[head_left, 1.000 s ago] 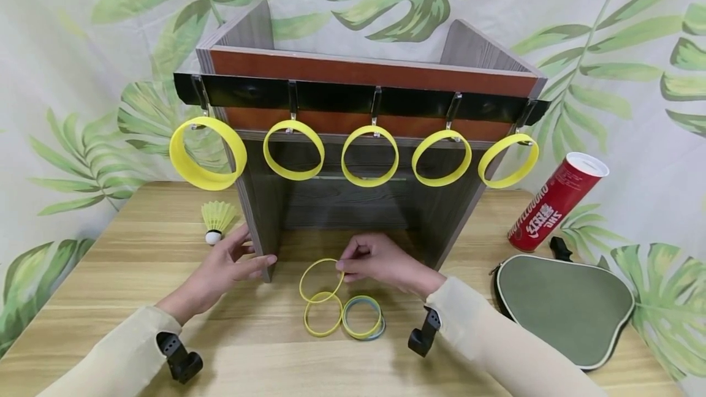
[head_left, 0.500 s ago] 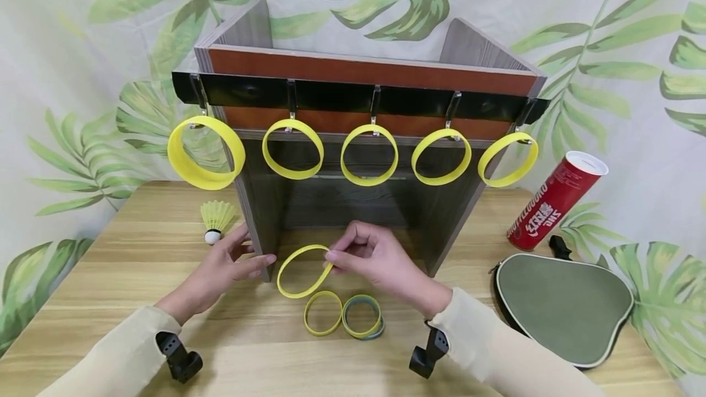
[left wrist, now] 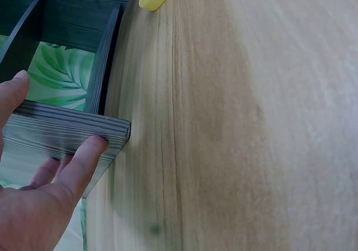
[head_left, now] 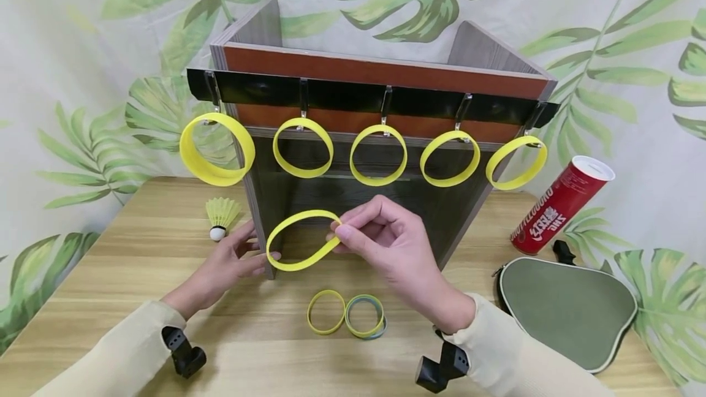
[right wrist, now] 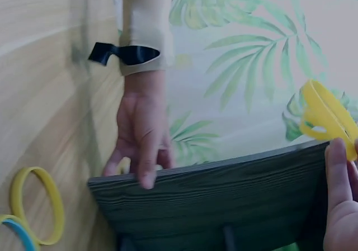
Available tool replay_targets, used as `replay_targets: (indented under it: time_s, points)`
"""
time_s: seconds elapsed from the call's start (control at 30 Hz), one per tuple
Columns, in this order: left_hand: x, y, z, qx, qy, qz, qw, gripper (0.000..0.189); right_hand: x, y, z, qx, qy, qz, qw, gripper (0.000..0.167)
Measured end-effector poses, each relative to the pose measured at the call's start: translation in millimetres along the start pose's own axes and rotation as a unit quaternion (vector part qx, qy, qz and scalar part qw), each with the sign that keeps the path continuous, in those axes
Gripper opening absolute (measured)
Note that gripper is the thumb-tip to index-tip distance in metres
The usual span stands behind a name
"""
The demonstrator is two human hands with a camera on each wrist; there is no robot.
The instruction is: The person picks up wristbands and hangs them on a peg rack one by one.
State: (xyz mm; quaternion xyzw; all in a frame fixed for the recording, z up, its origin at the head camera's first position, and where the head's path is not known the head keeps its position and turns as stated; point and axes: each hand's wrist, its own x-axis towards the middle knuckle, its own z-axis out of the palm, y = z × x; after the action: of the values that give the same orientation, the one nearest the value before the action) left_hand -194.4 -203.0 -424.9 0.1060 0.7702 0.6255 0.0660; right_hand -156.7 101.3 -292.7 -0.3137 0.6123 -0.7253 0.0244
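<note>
Wooden table (head_left: pixel 248 336), yellow band (head_left: pixel 303 264) in right fingers (head_left: pixel 358 242)

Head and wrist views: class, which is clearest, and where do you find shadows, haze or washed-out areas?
Head view: clearest, the held yellow ring crisp, soft shadows on the tabletop; left wrist view: tabletop paler, washed out toward the right; right wrist view: dim and hazy, left hand soft-edged.
</note>
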Motion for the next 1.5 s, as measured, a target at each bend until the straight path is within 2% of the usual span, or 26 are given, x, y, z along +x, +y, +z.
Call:
replay_targets:
  time_s: [0.17,0.4,0.6,0.8,1.2,1.5]
  points:
    - [1.2,-1.7,0.9,0.0,0.002,0.002,1.0,0.074,4.5,-13.7,4.8,0.018,0.03,-0.021,0.9992,0.006]
    - [2.4,-4.1,3.6,-0.005,0.003,0.001,1.0,0.074,17.5,-28.9,16.6,0.038,0.076,-0.051,0.9951,0.018]
    - [3.4,-4.5,4.6,-0.007,0.002,0.003,1.0,0.074,31.0,-29.9,24.5,0.055,0.118,-0.081,0.9882,0.032]
    - [2.0,-3.2,4.4,-0.007,0.003,0.008,0.9999,0.073,39.3,-25.5,27.9,0.07,0.144,-0.084,0.9835,0.031]
    - [4.1,-4.1,2.2,-0.004,-0.004,0.02,0.9998,0.075,48.4,-19.6,32.3,0.06,0.161,-0.101,0.9799,0.028]
    - [5.5,-6.8,1.0,0.002,0.002,0.008,1.0,0.076,43.5,-16.9,28.6,0.018,0.145,-0.075,0.9865,0.008]
